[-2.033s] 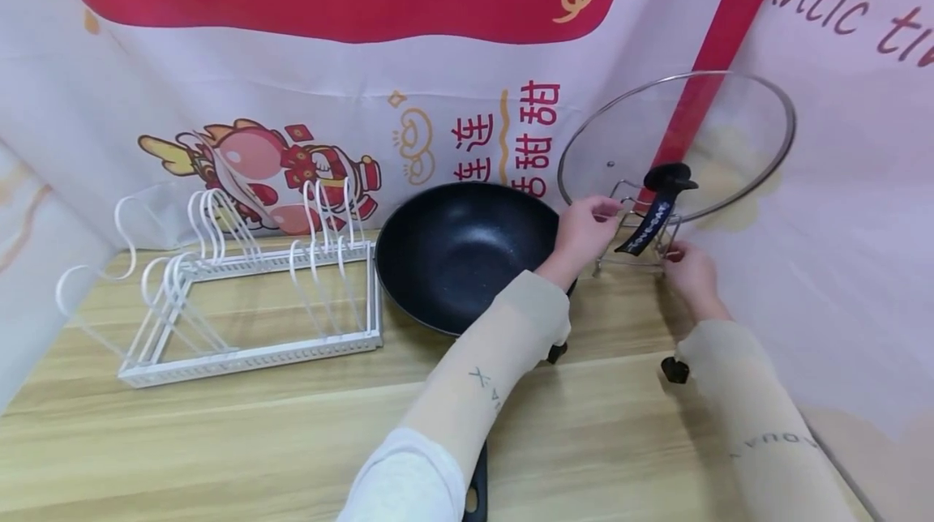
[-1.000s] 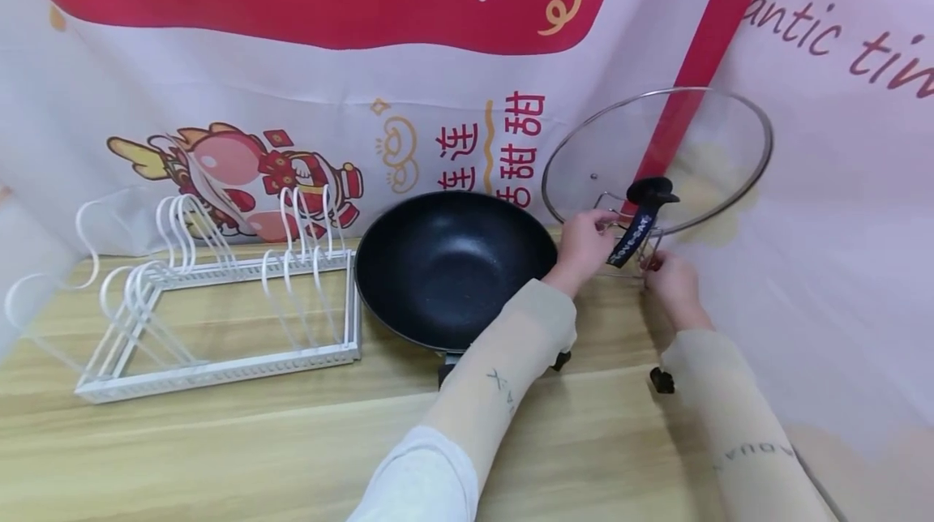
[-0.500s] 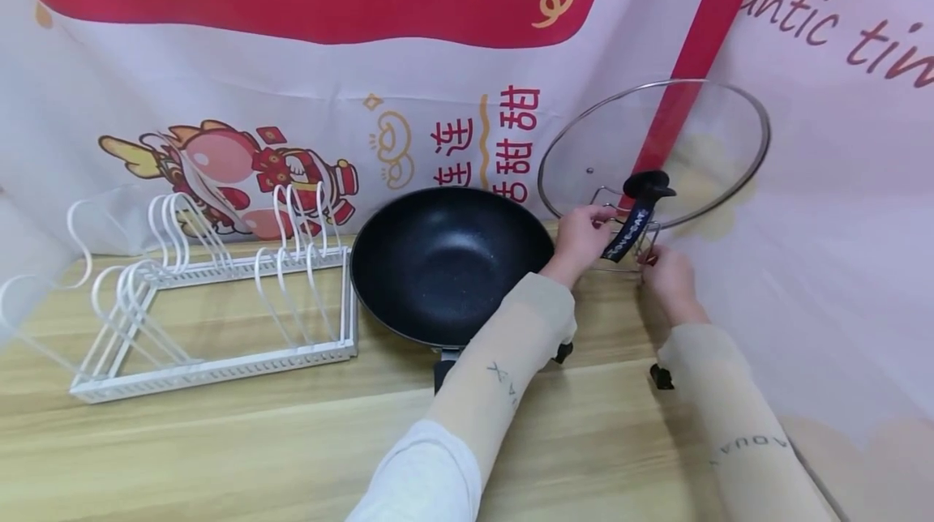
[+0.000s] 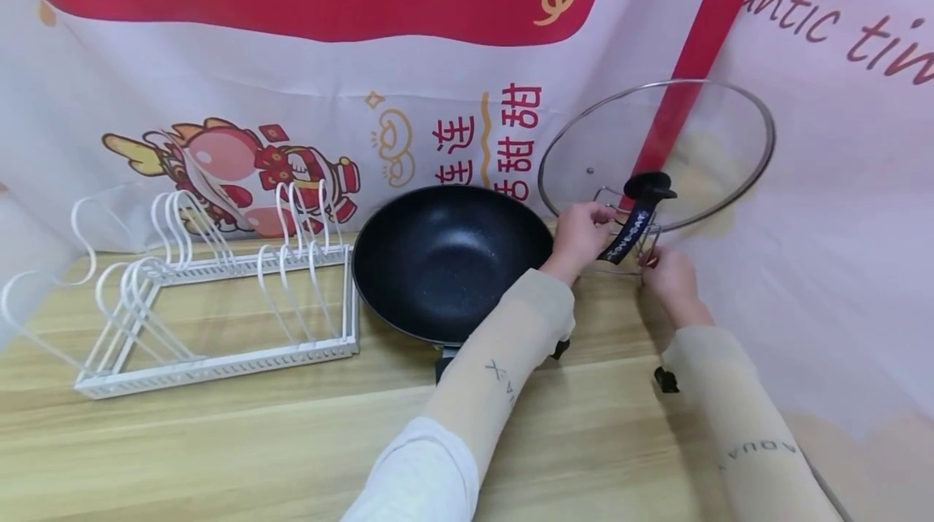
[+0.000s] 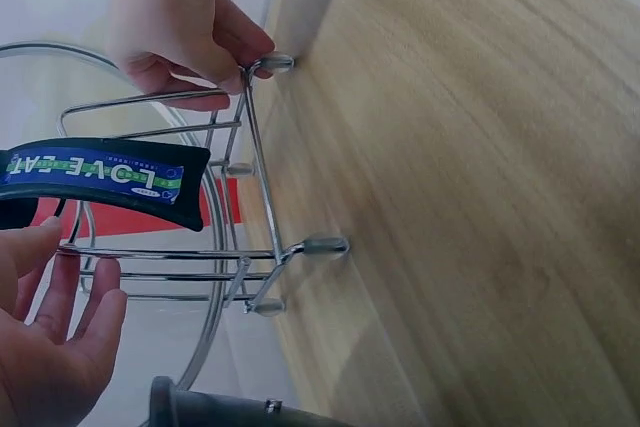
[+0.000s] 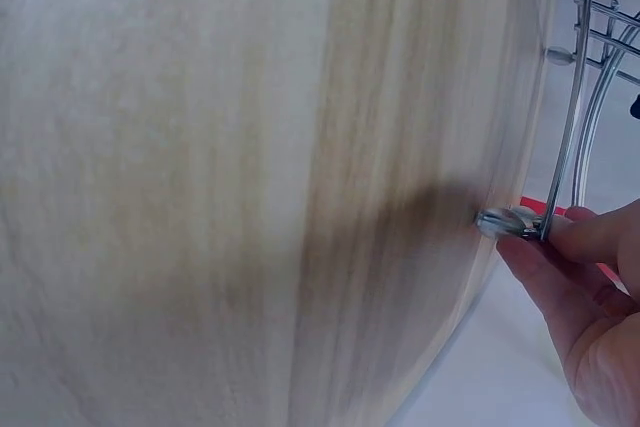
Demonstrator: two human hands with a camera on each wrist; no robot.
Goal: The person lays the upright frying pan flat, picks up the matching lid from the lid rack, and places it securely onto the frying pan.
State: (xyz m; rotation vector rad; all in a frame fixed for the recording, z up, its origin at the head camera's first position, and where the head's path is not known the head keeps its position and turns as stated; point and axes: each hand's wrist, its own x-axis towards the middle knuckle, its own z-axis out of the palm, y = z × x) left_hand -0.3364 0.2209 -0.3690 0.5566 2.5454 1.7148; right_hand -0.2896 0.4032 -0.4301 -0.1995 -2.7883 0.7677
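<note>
A wire lid rack [image 5: 263,167] stands on the wooden table beside the right wall, holding a glass lid [image 4: 606,137] tilted upright. The lid's black handle [image 5: 110,177], printed "LOVE EAT", points forward between both hands. My left hand [image 4: 580,240] pinches a wire on the rack's left side, thumb above and fingertips below. At the rack's front right corner, my right hand [image 6: 600,297] grips the wire between thumb and fingers, just by a clear foot [image 6: 500,223]. A black wok [image 4: 456,267] sits left of the rack, partly behind my left forearm.
A white rack with curved prongs [image 4: 226,364] lies left of the wok. The wok's handle [image 4: 442,368] runs under my left arm. Patterned cloth [image 4: 409,68] hangs behind and to the right. The wooden table [image 4: 219,457] extends in front.
The head view has shifted slightly, moving the scene left in the picture. Both hands keep their hold on the wire rack; rack, lid and wok stay put relative to one another.
</note>
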